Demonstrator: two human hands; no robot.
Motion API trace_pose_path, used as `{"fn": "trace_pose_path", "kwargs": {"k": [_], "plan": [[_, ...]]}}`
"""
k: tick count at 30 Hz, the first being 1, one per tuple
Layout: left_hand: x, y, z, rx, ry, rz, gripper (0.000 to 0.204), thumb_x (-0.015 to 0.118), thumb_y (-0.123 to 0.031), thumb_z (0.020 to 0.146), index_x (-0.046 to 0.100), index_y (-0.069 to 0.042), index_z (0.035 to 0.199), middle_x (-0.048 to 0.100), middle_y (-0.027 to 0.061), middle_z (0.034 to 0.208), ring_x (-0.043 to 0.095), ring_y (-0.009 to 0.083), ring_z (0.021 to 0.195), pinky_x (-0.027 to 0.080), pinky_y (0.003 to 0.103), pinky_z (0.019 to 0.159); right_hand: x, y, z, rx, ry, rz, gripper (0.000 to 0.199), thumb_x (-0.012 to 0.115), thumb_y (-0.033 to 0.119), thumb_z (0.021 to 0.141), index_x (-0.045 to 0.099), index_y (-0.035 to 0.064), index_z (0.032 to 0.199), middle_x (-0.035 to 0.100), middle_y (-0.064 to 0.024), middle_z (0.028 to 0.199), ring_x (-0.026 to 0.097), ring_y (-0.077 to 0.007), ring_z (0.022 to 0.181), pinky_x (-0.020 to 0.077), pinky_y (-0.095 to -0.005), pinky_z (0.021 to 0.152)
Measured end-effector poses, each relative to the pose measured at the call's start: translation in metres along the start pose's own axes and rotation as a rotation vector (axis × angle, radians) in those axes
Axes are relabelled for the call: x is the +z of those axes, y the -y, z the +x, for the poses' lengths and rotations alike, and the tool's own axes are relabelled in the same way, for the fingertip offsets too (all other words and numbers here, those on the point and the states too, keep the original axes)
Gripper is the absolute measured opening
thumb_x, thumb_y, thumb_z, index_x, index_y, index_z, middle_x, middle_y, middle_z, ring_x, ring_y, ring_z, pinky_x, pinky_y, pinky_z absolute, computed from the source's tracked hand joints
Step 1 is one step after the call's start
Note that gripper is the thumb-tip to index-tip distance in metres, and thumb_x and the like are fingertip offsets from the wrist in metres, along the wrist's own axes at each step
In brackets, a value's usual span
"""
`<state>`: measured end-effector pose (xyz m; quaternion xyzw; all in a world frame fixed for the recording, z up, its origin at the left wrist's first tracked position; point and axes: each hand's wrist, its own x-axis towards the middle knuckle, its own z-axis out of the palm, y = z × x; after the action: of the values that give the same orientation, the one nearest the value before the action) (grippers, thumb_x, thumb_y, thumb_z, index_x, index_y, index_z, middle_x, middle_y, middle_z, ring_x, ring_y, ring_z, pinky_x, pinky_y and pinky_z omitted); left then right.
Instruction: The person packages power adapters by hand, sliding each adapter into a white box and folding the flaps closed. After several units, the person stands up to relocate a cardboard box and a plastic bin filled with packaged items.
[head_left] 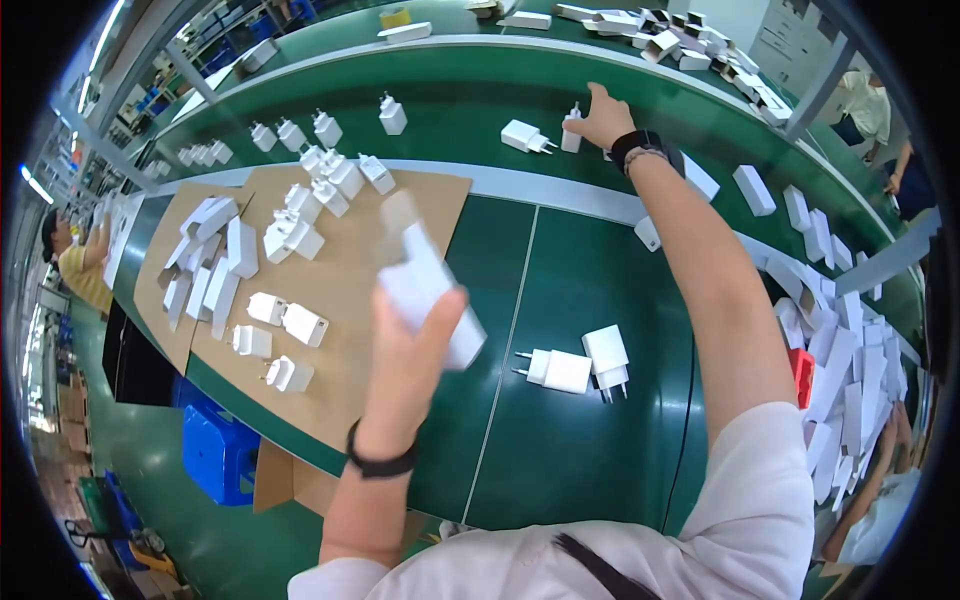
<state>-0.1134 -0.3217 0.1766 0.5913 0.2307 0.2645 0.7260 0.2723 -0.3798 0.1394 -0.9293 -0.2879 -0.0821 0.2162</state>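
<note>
The green conveyor belt runs far in front of both hands, and the right hand reaches out over it. Left of the left hand lies a brown cardboard sheet that carries many white chargers. The left hand is closed around a white charger, held up above the green table and blurred. The right hand pinches the top of a small white plug adapter standing on the belt. Between the two forearms, two more chargers lie touching each other on the table.
</note>
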Motion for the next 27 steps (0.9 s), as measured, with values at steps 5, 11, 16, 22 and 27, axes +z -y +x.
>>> {"fn": "trace_pose_path", "kwargs": {"k": [5,11,16,22,27], "plan": [[0.051,0.035,0.051,0.179,0.011,0.396,0.058,0.072,-0.017,0.068,0.041,0.002,0.112,0.055,0.0139,0.098,0.057,0.0221,0.085,0.047,0.033,0.074,0.025,-0.017,-0.006,0.007,-0.042,0.029,0.06,0.069,0.027,0.065,0.048,0.0081,0.117,0.06,-0.0172,0.103,0.057,-0.0332,0.095,0.0442,-0.042,0.084],[0.034,0.052,0.055,0.166,0.144,0.573,0.059,0.072,-0.021,0.065,0.042,0.001,0.111,0.058,0.0183,0.096,0.06,0.0276,0.087,0.047,0.035,0.077,-0.125,0.05,-0.101,-0.212,0.298,1.139,0.052,0.068,0.008,0.069,0.044,0.0029,0.115,0.059,-0.0081,0.093,0.06,-0.0152,0.082,0.0487,-0.0259,0.07],[0.038,0.06,0.056,0.351,0.288,0.5,0.061,0.073,-0.021,0.065,0.04,-0.001,0.112,0.059,0.0174,0.096,0.061,0.0282,0.089,0.048,0.036,0.076,-0.13,0.063,-0.172,-0.246,0.253,1.47,0.056,0.066,0.009,0.072,0.039,0.0062,0.121,0.055,-0.0114,0.105,0.06,-0.0216,0.089,0.052,-0.03,0.07],[0.037,0.062,0.047,0.301,0.33,0.483,0.061,0.071,-0.022,0.067,0.038,-0.002,0.113,0.058,0.02,0.098,0.06,0.0327,0.089,0.048,0.036,0.077,-0.127,0.069,-0.196,-0.048,0.332,1.27,0.067,0.067,0.007,0.071,0.03,0.0088,0.127,0.051,-0.0104,0.11,0.058,-0.0242,0.093,0.0532,-0.0368,0.074],[0.032,0.063,0.042,0.307,0.282,0.475,0.059,0.07,-0.022,0.068,0.038,-0.002,0.114,0.058,0.0201,0.099,0.06,0.0328,0.089,0.048,0.037,0.076,-0.147,0.075,-0.184,-0.292,0.321,0.834,0.039,0.067,0.007,0.069,0.057,0.0025,0.106,0.058,-0.0049,0.095,0.057,-0.0115,0.085,0.0475,-0.0235,0.073]]}}
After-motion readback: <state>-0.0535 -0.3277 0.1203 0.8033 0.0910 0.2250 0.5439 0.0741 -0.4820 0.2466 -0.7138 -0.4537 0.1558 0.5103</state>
